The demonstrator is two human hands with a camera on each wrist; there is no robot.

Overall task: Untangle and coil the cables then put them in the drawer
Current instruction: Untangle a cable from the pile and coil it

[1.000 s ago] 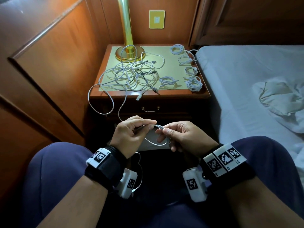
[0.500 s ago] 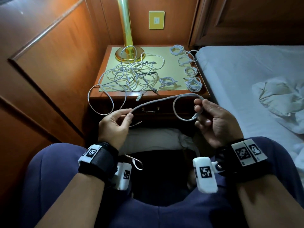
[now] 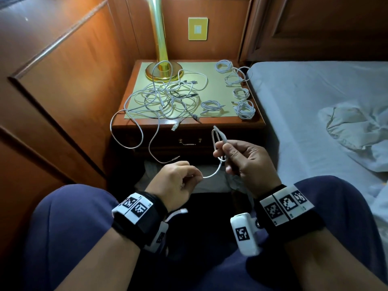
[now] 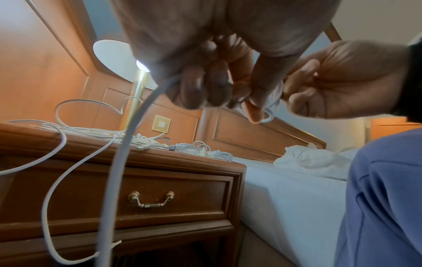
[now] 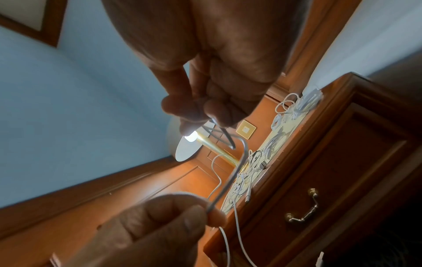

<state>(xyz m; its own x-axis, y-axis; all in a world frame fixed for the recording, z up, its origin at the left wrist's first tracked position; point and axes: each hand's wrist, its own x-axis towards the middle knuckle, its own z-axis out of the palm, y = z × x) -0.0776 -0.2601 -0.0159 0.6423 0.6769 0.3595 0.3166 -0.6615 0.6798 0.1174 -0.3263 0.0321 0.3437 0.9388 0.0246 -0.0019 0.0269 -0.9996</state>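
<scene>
The right hand (image 3: 247, 158) has a white cable (image 3: 217, 143) pinched between thumb and fingertips, folded into a couple of narrow upright loops that poke up above the fingers, and the rest of the fingers are curled in around it. From there the same cable sags in a short arc over to the left hand (image 3: 176, 183), which pinches it between thumb and forefinger with the other fingers tucked under; the slack runs on down past that wrist. Both hands are held just above the person's lap, right in front of the closed drawer (image 3: 189, 141) of the wooden nightstand (image 3: 258, 122). Up on the nightstand's top there's a big tangled pile of cables (image 3: 165, 97) sitting on the left and middle, just in front of the brass lamp base (image 3: 163, 70), with a couple of strands hanging off the front edge and dangling over the drawer front. To the right of that mess are five small coiled cables (image 3: 244, 108), four lined up along the right edge and one a bit further in. The bed (image 3: 315, 101) with its rumpled sheet is right beside the nightstand on the right.
</scene>
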